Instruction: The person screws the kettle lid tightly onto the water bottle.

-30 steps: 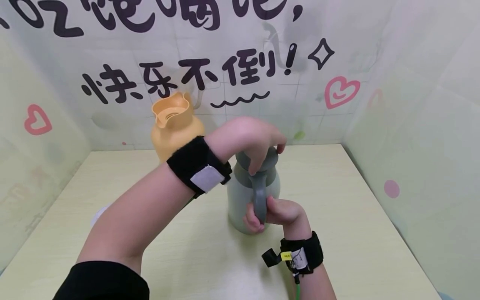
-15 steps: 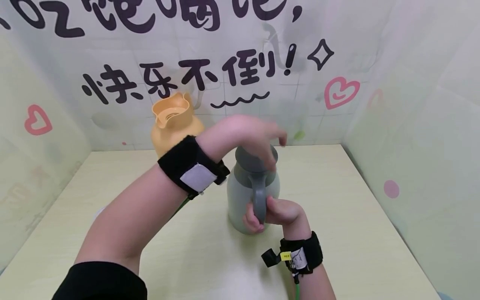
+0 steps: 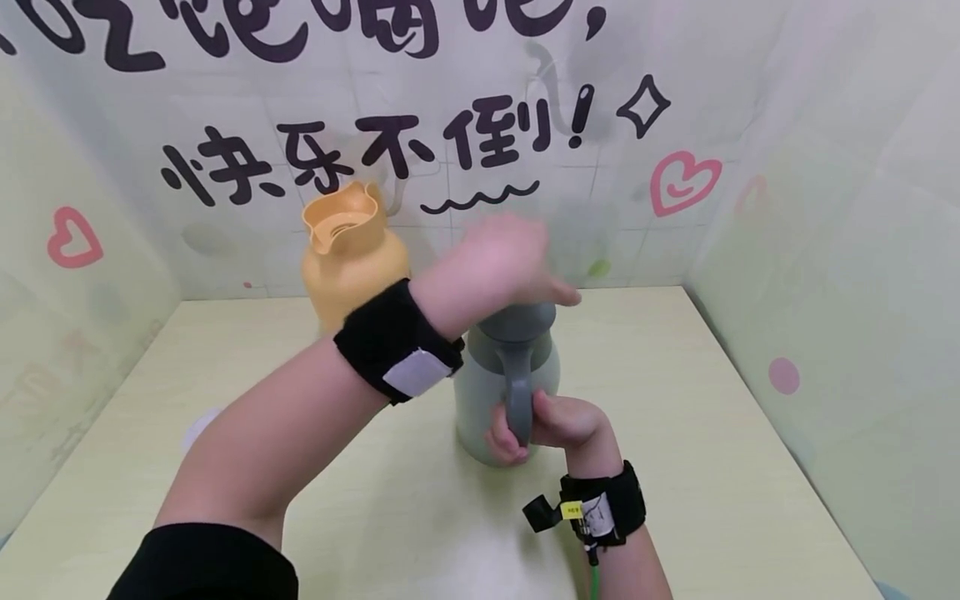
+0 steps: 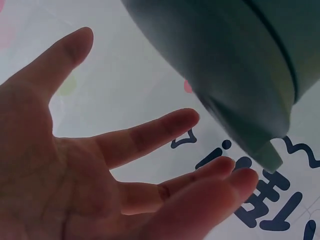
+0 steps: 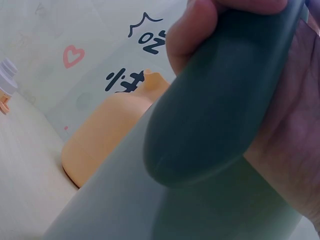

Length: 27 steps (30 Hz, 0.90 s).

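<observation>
A grey-green jug (image 3: 476, 408) stands upright on the table, with a darker grey lid (image 3: 525, 323) on top. My right hand (image 3: 566, 423) grips its handle (image 3: 518, 396) low down, fingers curled round it. The right wrist view shows the handle (image 5: 220, 100) close up, in front of the pale jug body (image 5: 110, 200). Just above the lid is my left hand (image 3: 506, 258), blurred and holding nothing. In the left wrist view its fingers are spread, beside the lid's spout (image 4: 250, 130); fingertips look near it, but contact cannot be told.
An orange jug (image 3: 352, 271) with an open, wavy-rimmed mouth stands at the back left, partly behind my left forearm. A white object (image 3: 198, 427) is mostly hidden by that forearm. A white-and-orange bottle-like thing (image 5: 6, 80) shows at the right wrist view's left edge.
My left hand has come off the lid's rim, turned over and spread its fingers just above it. The right hand and grey-green jug have stayed in place.
</observation>
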Available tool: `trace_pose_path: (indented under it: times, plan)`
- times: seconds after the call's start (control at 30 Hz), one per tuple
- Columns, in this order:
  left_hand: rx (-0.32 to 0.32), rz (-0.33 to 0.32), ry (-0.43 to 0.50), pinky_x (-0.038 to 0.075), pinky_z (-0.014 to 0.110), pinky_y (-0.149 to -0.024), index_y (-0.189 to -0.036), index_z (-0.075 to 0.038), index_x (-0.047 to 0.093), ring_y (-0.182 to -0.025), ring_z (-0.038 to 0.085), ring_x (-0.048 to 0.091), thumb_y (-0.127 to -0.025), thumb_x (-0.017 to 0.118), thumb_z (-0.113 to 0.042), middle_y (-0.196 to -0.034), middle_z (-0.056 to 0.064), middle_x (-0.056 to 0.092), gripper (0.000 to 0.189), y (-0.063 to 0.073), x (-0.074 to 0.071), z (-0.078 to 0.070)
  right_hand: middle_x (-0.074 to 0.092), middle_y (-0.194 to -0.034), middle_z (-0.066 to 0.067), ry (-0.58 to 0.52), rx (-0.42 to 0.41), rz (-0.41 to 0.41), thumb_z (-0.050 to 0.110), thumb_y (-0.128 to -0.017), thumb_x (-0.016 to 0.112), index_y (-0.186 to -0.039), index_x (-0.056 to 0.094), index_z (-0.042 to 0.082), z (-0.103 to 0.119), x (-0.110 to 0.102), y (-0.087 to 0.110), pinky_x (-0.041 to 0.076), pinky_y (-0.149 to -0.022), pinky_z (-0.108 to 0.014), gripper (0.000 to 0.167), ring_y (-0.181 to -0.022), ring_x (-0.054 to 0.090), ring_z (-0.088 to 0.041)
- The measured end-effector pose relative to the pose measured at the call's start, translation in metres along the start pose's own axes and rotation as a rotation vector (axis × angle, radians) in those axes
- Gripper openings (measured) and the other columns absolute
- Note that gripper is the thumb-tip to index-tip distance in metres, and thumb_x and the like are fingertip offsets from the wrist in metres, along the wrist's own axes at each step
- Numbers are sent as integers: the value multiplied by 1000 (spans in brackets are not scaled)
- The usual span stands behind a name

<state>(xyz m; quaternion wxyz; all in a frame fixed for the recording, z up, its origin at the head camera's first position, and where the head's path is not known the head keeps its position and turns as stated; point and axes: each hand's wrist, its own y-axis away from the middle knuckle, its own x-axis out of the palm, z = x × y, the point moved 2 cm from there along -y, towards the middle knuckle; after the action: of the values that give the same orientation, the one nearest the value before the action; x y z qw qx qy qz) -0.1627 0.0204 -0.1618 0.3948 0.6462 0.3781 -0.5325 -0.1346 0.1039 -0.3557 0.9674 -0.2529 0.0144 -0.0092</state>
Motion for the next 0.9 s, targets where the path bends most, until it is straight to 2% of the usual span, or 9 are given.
trace_pose_path:
  times: [0.13,0.37,0.7,0.9]
  plan:
    - [3,26,-44,44,29,-63,-82,-13,61,-77,17,55,-78,69,-57,-80,0,59,45,-2,7,-2,34,-68,-13,1,-3,-6,58,-98,15,-86,39,1,-1,1,0,31,-54,-39,63,-57,30,-31]
    - [31,49,-103,45,29,-61,-82,-12,63,-79,18,54,-78,72,-49,-80,0,59,38,-6,14,-1,35,-68,-13,1,-4,-11,58,-98,15,-86,40,1,-1,1,0,31,-54,-39,63,-58,32,-28]
    - [41,82,-104,44,27,-66,-84,-12,65,-86,19,51,-73,78,-48,-86,1,60,40,-9,15,0,35,-69,-13,3,0,-17,58,-98,15,-86,40,1,-1,2,0,31,-55,-38,63,-57,31,-31]
    - [86,102,-111,44,27,-66,-85,-11,63,-84,19,52,-71,81,-46,-87,2,58,42,-9,14,1,35,-68,-13,3,8,-16,58,-98,15,-86,40,1,-2,1,0,31,-56,-38,63,-59,33,-29]
